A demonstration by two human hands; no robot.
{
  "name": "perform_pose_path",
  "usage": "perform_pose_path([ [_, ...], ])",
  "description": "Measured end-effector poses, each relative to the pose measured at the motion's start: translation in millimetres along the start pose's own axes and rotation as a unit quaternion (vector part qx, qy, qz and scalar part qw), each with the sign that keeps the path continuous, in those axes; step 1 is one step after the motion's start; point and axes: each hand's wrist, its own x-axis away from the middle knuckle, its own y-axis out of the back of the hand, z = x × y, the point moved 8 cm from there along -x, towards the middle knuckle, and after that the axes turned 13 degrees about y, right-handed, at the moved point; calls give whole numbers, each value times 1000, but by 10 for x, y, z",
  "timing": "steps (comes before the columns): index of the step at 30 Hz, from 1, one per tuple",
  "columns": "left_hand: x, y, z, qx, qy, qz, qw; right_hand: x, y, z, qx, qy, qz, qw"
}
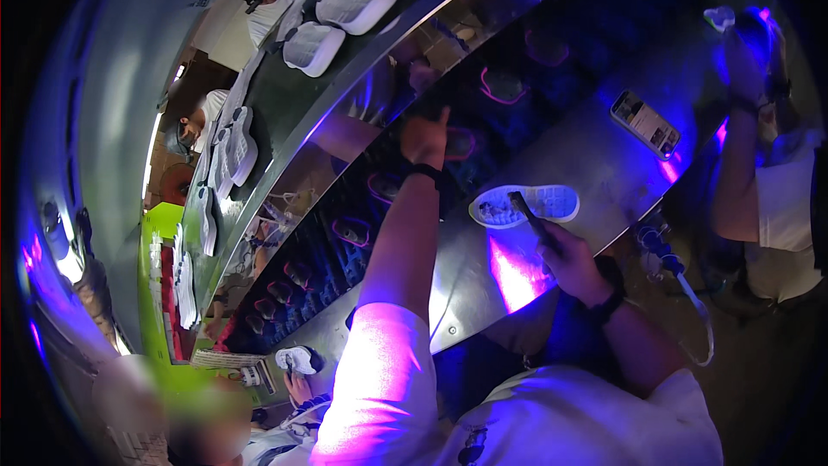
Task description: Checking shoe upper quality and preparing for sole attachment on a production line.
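A white shoe sole (561, 201) lies with its hollow side up on the metal table, greyish smears in its left half. My right hand (573, 267) is closed around a dark-handled brush (536, 223), whose tip rests over the sole's inside. My left hand (423, 136) reaches far out over the dark conveyor belt. One of its digits points forward; its other fingers are lost in the dark. Close by on the belt is a dark shoe piece with a pink glowing edge (460, 144).
More pink-edged shoe pieces (352, 231) dot the belt. A phone (645, 124) lies on the metal table (595, 164). White soles (315, 47) line an upper shelf. A co-worker's arm (740, 155) is at the right; another co-worker's hand (297, 388) holds a white shoe piece at the lower left.
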Motion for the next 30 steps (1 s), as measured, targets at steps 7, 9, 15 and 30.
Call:
perform_pose_path([
  [7, -247, -313, 1265, 381, 214, 79, 896, -50, -83, 21, -3, 32, -4, 999],
  [9, -68, -355, 1280, 540, 120, 159, 818, -71, -95, 20, 1, 45, 1, 999],
  [15, 2083, 470, 1284, 821, 54, 263, 504, -51, -104, 83, 20, 56, 16, 998],
  [30, 4360, 660, 2076, 346, -161, -192, 904, 521, -780, 643, 218, 101, 168, 956],
])
